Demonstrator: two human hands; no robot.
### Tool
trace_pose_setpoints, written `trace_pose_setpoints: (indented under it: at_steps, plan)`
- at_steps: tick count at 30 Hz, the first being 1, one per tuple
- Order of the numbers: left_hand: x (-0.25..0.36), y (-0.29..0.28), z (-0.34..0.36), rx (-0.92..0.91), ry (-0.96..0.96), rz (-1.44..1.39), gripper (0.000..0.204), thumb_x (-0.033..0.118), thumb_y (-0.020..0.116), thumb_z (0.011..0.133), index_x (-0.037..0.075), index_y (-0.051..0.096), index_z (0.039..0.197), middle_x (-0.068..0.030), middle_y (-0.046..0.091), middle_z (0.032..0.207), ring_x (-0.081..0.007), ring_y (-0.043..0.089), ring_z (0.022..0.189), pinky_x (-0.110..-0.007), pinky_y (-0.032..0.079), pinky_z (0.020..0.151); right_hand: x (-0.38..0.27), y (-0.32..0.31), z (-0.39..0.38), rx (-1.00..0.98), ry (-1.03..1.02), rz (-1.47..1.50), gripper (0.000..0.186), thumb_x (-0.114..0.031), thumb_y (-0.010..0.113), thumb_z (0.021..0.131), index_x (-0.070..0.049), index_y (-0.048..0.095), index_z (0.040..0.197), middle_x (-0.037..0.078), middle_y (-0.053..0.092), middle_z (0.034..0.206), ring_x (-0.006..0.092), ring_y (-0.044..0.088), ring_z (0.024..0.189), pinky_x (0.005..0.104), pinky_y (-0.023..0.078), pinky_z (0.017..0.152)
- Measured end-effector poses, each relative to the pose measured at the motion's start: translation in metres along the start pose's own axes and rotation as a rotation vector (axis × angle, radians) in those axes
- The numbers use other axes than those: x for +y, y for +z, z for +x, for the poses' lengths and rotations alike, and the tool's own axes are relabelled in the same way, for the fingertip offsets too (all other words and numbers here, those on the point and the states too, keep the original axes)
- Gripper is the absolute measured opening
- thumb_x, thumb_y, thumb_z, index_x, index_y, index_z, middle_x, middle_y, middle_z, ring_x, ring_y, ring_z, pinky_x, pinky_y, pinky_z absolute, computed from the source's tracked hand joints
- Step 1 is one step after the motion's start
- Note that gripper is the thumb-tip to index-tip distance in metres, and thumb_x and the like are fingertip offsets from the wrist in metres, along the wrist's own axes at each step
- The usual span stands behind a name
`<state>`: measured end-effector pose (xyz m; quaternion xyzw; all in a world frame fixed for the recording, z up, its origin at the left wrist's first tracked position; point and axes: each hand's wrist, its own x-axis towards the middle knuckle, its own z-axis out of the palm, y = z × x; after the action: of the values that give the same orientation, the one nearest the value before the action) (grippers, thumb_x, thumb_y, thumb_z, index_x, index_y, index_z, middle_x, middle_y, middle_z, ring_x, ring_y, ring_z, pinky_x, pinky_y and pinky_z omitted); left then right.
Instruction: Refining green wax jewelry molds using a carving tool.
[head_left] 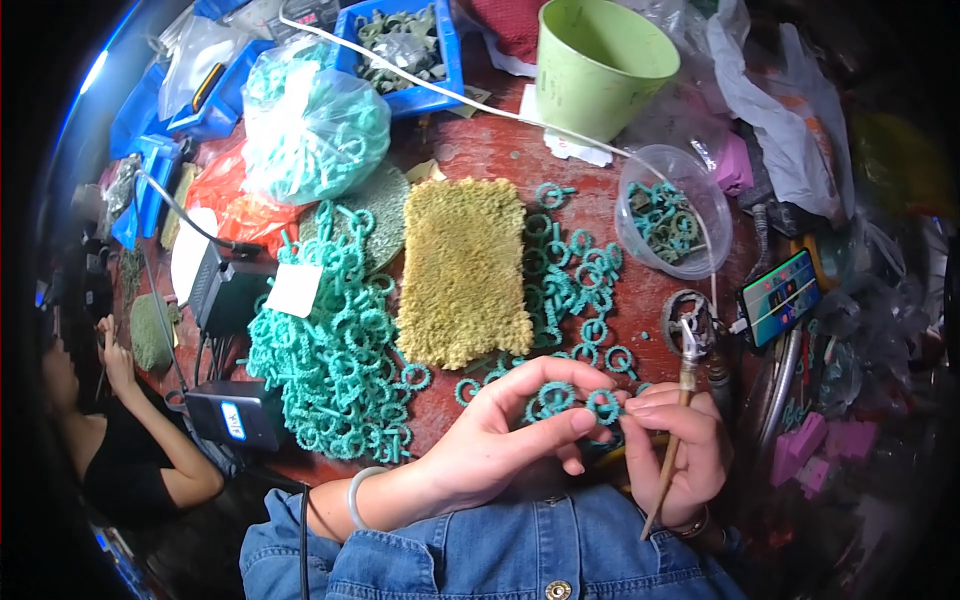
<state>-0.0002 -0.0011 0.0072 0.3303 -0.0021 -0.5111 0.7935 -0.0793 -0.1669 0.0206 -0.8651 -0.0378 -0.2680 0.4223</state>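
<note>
— Where are your teal rings (530,406)?
— In your left hand (490,428), its thumb and forefinger curved around them.
— And your right hand (693,440)?
— Its thumb and forefinger pinch close together beside the rings; whether they grip one's edge, I can't quite tell. A wooden-handled tool (664,482) slants through your fingers.
— Beyond?
— A yellowish spongy block (465,275) on the red table (480,145).

Thin tool (660,487), partly hidden by right hand (698,455)
</note>
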Motion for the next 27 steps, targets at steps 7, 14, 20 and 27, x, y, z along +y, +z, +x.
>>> trace_pose_setpoints:
  at_steps: [7,14,20,27]
  plan:
    - [0.013,0.002,-0.006,0.042,0.022,-0.125,0.029,0.007,0.052,0.094,0.005,0.045,0.122,-0.0173,0.054,0.122,-0.0205,0.061,0.095,-0.028,0.054,0.065,-0.006,-0.029,-0.004,0.122,0.190,-0.317,0.018,0.004,0.069,0.076,0.000,0.060,0.092,0.012,0.062,0.081,0.0239,0.062,0.075,0.0318,0.049,0.070]
    - [0.011,0.003,-0.008,-0.013,0.082,-0.190,0.033,0.003,0.051,0.094,0.005,0.044,0.125,-0.0163,0.053,0.125,-0.0221,0.059,0.107,-0.031,0.052,0.079,0.014,-0.064,-0.034,-0.017,0.475,-0.655,0.030,-0.002,0.073,0.075,0.001,0.055,0.099,0.013,0.054,0.085,0.0285,0.056,0.077,0.0353,0.045,0.068]
    - [0.007,-0.002,-0.005,0.005,0.120,-0.210,0.036,0.000,0.053,0.092,0.006,0.045,0.127,-0.0137,0.053,0.126,-0.0196,0.058,0.108,-0.030,0.051,0.081,0.017,-0.053,-0.042,0.176,0.328,-0.717,0.023,0.001,0.061,0.085,0.007,0.053,0.105,0.020,0.053,0.093,0.0361,0.054,0.085,0.0407,0.044,0.077]
    - [0.009,-0.005,-0.004,0.043,0.170,-0.226,0.036,0.011,0.053,0.094,0.006,0.044,0.129,-0.0126,0.055,0.123,-0.0218,0.056,0.109,-0.035,0.049,0.087,-0.002,-0.029,-0.034,0.014,0.227,-0.352,0.037,-0.035,0.061,0.090,0.002,0.061,0.093,0.011,0.059,0.076,0.0259,0.056,0.061,0.0345,0.045,0.056]
